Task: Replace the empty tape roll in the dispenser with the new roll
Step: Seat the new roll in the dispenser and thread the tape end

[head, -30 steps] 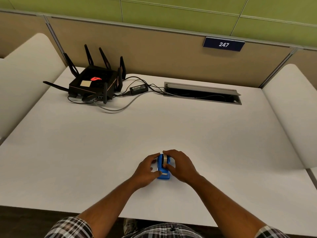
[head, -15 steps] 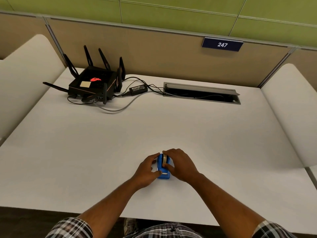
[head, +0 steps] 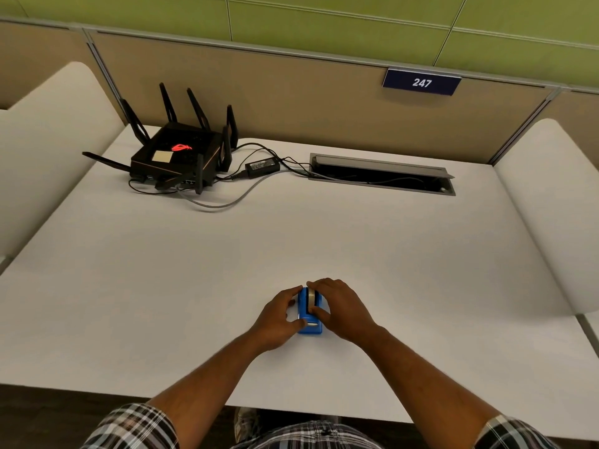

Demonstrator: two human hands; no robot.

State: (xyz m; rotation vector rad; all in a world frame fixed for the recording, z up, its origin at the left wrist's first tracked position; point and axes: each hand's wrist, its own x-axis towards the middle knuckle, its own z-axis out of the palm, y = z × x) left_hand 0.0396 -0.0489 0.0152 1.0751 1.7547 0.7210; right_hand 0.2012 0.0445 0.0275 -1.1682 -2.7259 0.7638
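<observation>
- Over the last second almost nothing has shifted: the only clear change is a slight drift of the view, so the sign (head: 421, 82) reading 247 now sits a touch further left.
- The right hand (head: 337, 307) has crept a little up the picture, its fingertips now a shade higher over the roll (head: 311, 297).
- The left hand (head: 278, 315) has moved up by about the same small amount beside the dispenser (head: 308, 319).
- Whether either grip has tightened or loosened cannot be told.
</observation>
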